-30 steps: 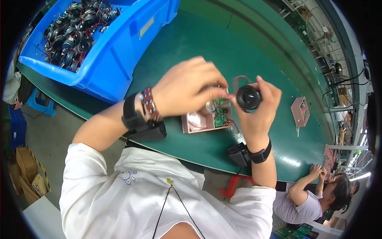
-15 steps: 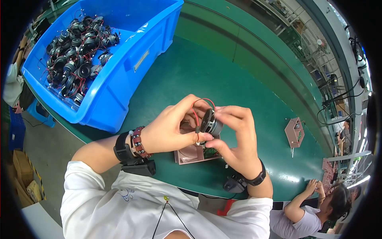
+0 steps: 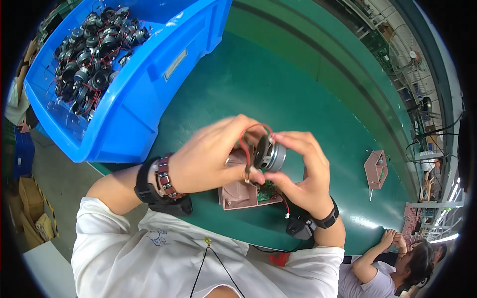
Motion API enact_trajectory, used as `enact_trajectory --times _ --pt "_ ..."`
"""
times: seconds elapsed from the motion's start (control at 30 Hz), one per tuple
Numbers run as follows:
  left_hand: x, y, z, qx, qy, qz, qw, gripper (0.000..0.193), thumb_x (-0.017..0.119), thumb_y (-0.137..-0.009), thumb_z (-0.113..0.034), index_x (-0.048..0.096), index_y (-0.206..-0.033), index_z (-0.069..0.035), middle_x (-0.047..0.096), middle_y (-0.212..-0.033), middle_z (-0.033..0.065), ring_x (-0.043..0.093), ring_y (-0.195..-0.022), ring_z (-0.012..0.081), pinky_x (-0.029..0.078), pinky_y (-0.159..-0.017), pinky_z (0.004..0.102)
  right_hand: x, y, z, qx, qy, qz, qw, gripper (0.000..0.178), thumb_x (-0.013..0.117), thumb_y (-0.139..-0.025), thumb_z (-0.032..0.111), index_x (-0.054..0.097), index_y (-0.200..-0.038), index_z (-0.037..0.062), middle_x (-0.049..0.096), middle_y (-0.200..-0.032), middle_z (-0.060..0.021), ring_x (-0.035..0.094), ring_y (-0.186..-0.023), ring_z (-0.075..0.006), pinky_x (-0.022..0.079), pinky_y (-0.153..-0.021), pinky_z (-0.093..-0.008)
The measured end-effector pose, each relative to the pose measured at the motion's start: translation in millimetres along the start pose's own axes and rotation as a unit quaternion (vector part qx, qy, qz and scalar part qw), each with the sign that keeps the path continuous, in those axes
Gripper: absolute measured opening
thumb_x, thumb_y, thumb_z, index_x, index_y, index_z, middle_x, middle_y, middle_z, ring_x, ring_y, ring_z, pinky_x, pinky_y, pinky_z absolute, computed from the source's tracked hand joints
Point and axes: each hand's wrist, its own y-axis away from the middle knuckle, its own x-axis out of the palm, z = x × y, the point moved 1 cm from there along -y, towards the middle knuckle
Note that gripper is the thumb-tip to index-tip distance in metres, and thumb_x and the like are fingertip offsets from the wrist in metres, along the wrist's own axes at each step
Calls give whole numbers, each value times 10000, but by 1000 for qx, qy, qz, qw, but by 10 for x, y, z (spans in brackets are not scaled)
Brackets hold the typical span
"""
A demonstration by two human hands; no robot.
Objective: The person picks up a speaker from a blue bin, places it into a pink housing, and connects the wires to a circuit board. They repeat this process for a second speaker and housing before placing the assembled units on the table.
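Note:
Between both hands a small round speaker [image 3: 276, 158] is tilted on its side, its silver magnet facing right and its black cone facing left. My left hand [image 3: 211, 154] is closed on the cone side, thumb and fingers at the rim, slightly blurred. A red wire [image 3: 242, 136] loops over from the speaker toward the left fingers. My right hand [image 3: 309, 174] pinches the speaker's rim between thumb and fingertips. Below them on the bench sits a pinkish-brown plastic housing [image 3: 238, 198], partly hidden by my hands, with a green circuit board [image 3: 267, 192] inside and a white-tipped wire hanging out.
A large blue bin [image 3: 134, 94] stands at the far left, holding a heap of speakers [image 3: 92, 54] with red wires. Another pinkish housing [image 3: 375, 170] lies on the green bench [image 3: 343, 149] to the right. A co-worker [image 3: 380, 265] sits at the lower right.
My right hand has shifted slightly right, and the speaker shows more of its magnet side. The housing's white-tipped wire has come into view. The whole view has shifted a little.

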Motion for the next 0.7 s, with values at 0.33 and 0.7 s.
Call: enact_trajectory --times 0.33,0.7 --pt "-126 420 -245 -52 -376 67 923 445 741 -706 -263 568 -1055 -48 563 -937 89 541 -807 274 411 -668 370 232 12 -144 19 69 -19 997 550 779 -636 -13 544 -1133 13 563 -1141 -155 584 -998 -272 510 -822 -356" --pt "-34 477 -53 -46 -282 -12 958 317 718 -738 -234 602 -994 -87 564 -707 26 523 -678 246 380 -597 353 200 0 -300 17 71 -233 970 515 772 -607 -24 551 -1071 4 552 -1049 -162 578 -912 -312 510 -746 -339"
